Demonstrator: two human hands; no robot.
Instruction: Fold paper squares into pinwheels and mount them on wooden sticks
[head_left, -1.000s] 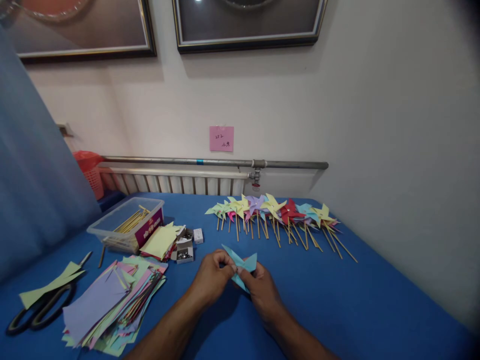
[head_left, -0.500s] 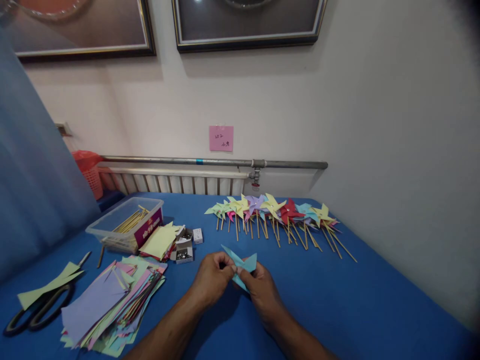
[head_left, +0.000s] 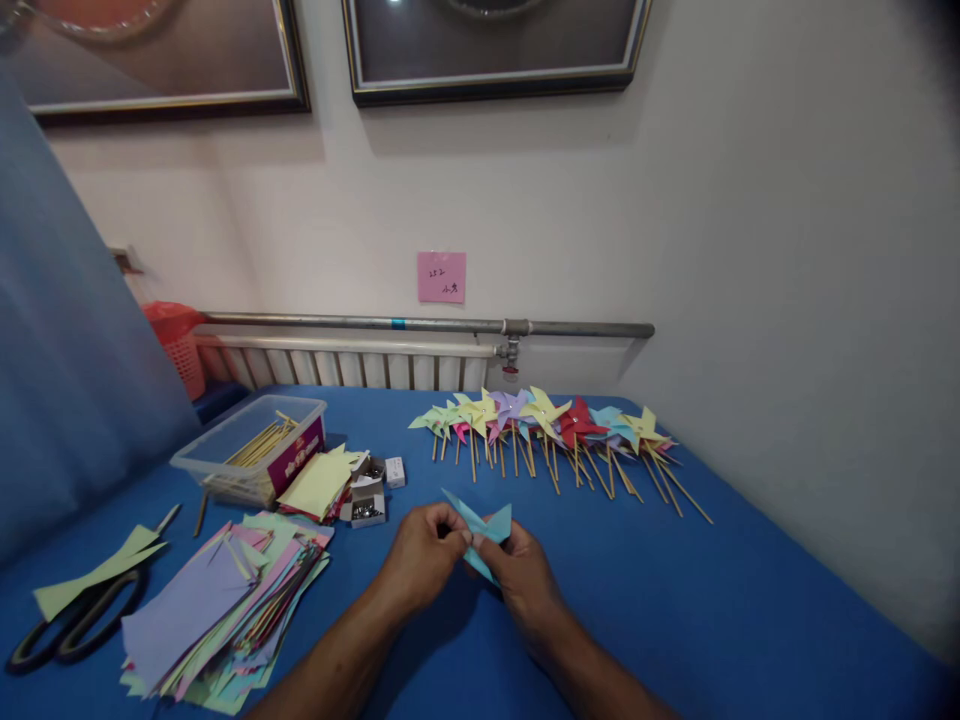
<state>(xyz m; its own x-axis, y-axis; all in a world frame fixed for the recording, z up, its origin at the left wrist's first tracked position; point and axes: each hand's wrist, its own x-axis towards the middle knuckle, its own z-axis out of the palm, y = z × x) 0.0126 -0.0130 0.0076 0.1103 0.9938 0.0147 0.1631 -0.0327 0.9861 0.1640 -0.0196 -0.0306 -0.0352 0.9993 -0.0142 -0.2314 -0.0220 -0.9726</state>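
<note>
Both of my hands grip a light-blue paper pinwheel (head_left: 493, 528) above the blue table, its folded points sticking up between them. My left hand (head_left: 425, 553) pinches its middle from the left side. From the right, my right hand (head_left: 523, 578) is closed on the same paper, thumb pressed close to the left fingertips at the centre. Whatever sits between the fingertips is too small to make out. Left of my hands, small open boxes of metal pushpins (head_left: 367, 508) stand beside a stack of yellow and red paper squares (head_left: 322, 483).
Finished pinwheels on sticks (head_left: 544, 412) lie in a row at the back. At left are a clear plastic box (head_left: 217, 480) of wooden sticks, a pile of coloured paper sheets (head_left: 187, 610), and black-handled scissors (head_left: 101, 615) under green paper. A radiator (head_left: 345, 365) runs along the wall.
</note>
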